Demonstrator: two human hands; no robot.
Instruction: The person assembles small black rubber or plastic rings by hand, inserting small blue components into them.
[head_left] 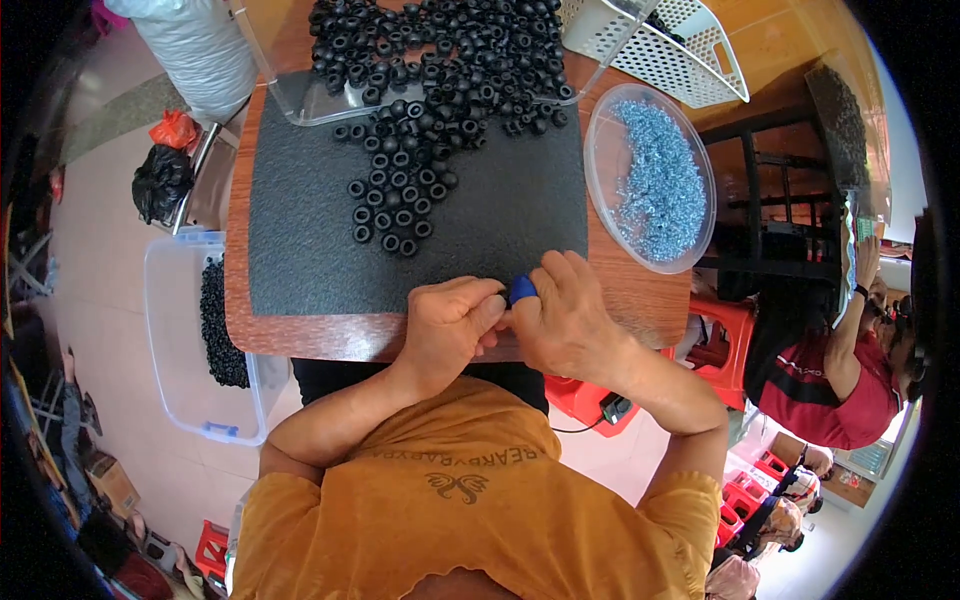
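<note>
My left hand (pixel 450 318) and my right hand (pixel 570 315) meet at the table's near edge, fingers closed. Between their fingertips a small black piece (pixel 506 297) shows, mostly covered; it resembles the black ring-shaped parts on the mat. At my right thumb and forefinger is a bright blue thing (pixel 522 289); whether it is a finger cover or a held tool, I cannot tell. Beyond the hands, many thick black rings (pixel 400 180) with round holes lie loose on the dark grey mat (pixel 510 205). They spread out from a heap in a clear, open-fronted tray (pixel 330 115).
On the right, a round clear dish (pixel 597 190) holds tiny bluish pieces (pixel 660 190). Behind it stands a white perforated basket (pixel 690 75). A clear bin (pixel 170 330) with black parts sits on the floor at left. Red stools (pixel 725 345) and a person in dark red (pixel 840 390) are at right.
</note>
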